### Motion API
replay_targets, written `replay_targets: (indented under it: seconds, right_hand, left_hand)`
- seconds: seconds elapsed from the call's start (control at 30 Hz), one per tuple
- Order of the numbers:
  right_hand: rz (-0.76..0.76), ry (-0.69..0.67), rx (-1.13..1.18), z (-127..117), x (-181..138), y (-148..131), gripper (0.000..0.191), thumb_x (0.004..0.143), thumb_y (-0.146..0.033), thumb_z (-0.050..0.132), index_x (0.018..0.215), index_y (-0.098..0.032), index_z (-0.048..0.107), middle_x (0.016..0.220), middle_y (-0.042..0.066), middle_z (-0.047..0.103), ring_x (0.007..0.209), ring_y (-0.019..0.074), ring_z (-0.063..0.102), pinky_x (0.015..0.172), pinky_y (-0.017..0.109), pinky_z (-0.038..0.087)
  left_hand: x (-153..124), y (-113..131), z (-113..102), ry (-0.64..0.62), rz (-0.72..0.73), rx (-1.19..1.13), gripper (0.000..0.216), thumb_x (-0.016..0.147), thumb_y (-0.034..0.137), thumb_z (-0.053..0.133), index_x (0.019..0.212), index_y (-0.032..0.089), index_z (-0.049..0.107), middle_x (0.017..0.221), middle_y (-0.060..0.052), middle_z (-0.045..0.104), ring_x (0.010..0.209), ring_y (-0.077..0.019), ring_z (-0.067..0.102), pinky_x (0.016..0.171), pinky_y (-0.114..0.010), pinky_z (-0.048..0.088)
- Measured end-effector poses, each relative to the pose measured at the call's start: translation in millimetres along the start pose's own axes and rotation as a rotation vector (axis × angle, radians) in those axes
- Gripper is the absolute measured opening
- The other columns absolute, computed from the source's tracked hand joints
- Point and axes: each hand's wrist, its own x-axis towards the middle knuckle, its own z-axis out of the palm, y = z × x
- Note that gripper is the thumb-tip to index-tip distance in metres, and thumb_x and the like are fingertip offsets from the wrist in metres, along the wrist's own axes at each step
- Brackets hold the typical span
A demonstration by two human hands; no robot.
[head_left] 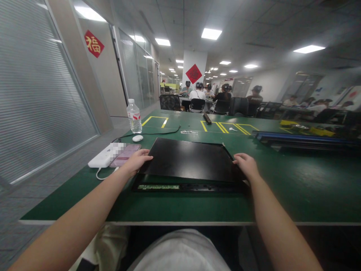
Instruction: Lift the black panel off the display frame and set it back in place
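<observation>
A flat black panel (188, 160) lies on a green table (296, 188), resting over a black frame whose near edge shows a strip of green circuit board (158, 186). My left hand (137, 160) grips the panel's left edge, fingers curled over it. My right hand (246, 165) holds the panel's right edge in the same way. The panel's near side sits slightly raised above the frame.
To the left lie a pink phone (125, 155), a white power bank (101, 160), a white mouse (137, 138) and a water bottle (134, 116). A black-and-blue flat unit (299, 140) lies at the right. People sit at tables in the background.
</observation>
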Motion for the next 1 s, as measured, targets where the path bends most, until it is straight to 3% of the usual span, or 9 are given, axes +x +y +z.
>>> replay_targets:
  seconds: [0.57,0.77,1.0]
  right_hand:
    - [-0.010,-0.012,-0.045,-0.9,1.8,1.3,0.037,0.075,-0.046,0.054,0.096,-0.021,0.073,0.078,0.006,0.075,0.073,0.0228,0.064,0.067,0.032,0.042]
    - [-0.010,-0.025,-0.047,-1.3,2.4,2.6,0.036,0.076,-0.045,0.054,0.095,-0.021,0.072,0.080,0.006,0.076,0.072,0.0219,0.064,0.066,0.031,0.043]
    - [-0.034,-0.010,-0.083,-1.9,1.5,2.9,0.035,0.077,-0.043,0.055,0.094,-0.020,0.073,0.080,0.006,0.076,0.074,0.0219,0.066,0.067,0.031,0.044]
  left_hand:
    - [-5.2,3.5,3.9,0.016,0.055,0.094,0.025,0.062,0.011,0.077,0.083,0.018,0.067,0.086,-0.005,0.076,0.096,-0.0263,0.072,0.083,-0.035,0.057]
    - [-3.6,2.6,3.9,0.027,0.081,0.127,0.034,0.053,0.018,0.085,0.082,0.020,0.068,0.085,-0.006,0.076,0.095,-0.0284,0.071,0.081,-0.037,0.057]
    - [-7.3,6.1,4.3,0.028,0.065,0.176,0.029,0.057,0.018,0.075,0.084,0.019,0.066,0.084,-0.005,0.074,0.087,-0.0262,0.070,0.069,-0.033,0.053]
